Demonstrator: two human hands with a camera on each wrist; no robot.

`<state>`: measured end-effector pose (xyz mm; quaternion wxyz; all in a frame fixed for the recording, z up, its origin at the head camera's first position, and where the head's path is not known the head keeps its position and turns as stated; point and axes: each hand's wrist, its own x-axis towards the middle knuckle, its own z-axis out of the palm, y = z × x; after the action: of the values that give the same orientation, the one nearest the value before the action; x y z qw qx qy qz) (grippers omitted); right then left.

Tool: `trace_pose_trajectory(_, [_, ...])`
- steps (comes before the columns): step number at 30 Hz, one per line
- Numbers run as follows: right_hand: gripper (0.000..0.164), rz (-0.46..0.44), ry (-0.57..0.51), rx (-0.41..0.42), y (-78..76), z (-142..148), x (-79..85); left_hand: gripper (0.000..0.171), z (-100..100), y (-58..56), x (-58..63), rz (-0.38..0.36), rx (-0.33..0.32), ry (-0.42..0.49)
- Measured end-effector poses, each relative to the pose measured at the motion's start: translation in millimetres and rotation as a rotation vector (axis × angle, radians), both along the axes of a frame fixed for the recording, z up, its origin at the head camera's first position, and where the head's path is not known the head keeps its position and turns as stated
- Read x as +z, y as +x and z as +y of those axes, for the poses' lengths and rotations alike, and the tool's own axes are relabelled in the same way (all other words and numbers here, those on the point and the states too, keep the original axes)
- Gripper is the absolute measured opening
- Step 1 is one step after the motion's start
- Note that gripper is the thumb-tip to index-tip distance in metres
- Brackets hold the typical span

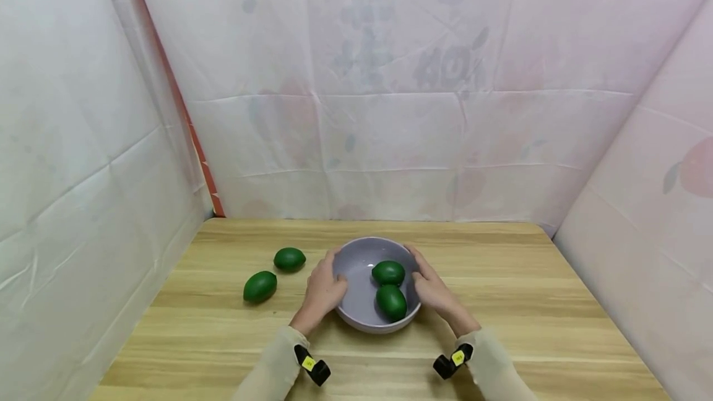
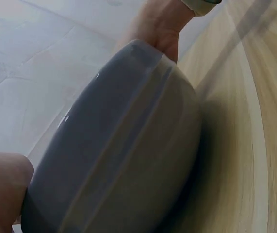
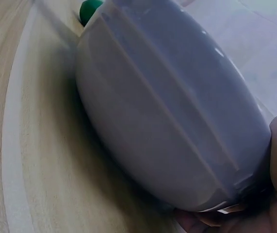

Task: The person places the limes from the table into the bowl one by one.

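Observation:
A grey-purple bowl [image 1: 356,289] is between my two hands at the middle of the table. My left hand [image 1: 323,286] grips its left side, thumb over the rim. On the opposite side, my right hand [image 1: 437,293] holds the bowl the same way. Inside lie two green limes, one lime [image 1: 388,273] behind the other lime [image 1: 391,302], toward the right wall. Both wrist views show the bowl's outer wall [image 2: 114,136] close up, with dark shadow beneath; whether its base touches the table I cannot tell.
Two more green limes, a rear lime [image 1: 289,259] and a front lime [image 1: 260,287], lie on the wooden table [image 1: 518,302] left of the bowl. Pale printed cloth [image 1: 390,141] stands behind the table and along both sides. A red strip [image 1: 184,110] runs down the back left corner.

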<state>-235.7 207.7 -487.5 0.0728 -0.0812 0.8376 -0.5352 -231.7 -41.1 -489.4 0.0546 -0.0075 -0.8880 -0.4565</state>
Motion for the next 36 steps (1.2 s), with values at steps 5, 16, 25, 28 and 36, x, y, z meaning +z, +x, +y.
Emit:
trace_pose_trajectory(5, [0.064,0.058,-0.002,-0.015,1.0,-2.7,-2.5,0.045,-9.8,-1.6,5.9,0.045,-0.008,-0.066])
trace_pose_trajectory(16, [0.063,0.103,0.015,-0.027,3.0,-3.3,-9.7,0.039,-41.8,-2.6,26.8,0.186,-0.013,-0.146])
trace_pose_trajectory(25, [0.064,0.167,-0.011,-0.021,0.1,-4.0,-11.5,0.037,-72.1,-2.2,41.0,0.288,-0.024,-0.273])
trace_pose_trajectory(28, [0.064,0.157,-0.013,-0.022,-0.4,-4.6,-11.2,0.036,-82.7,-2.0,41.0,0.29,-0.03,-0.302])
trace_pose_trajectory(36, [0.065,0.128,-0.014,-0.019,-0.8,-5.6,-9.5,0.031,-109.9,-0.7,33.9,0.234,-0.022,-0.366])
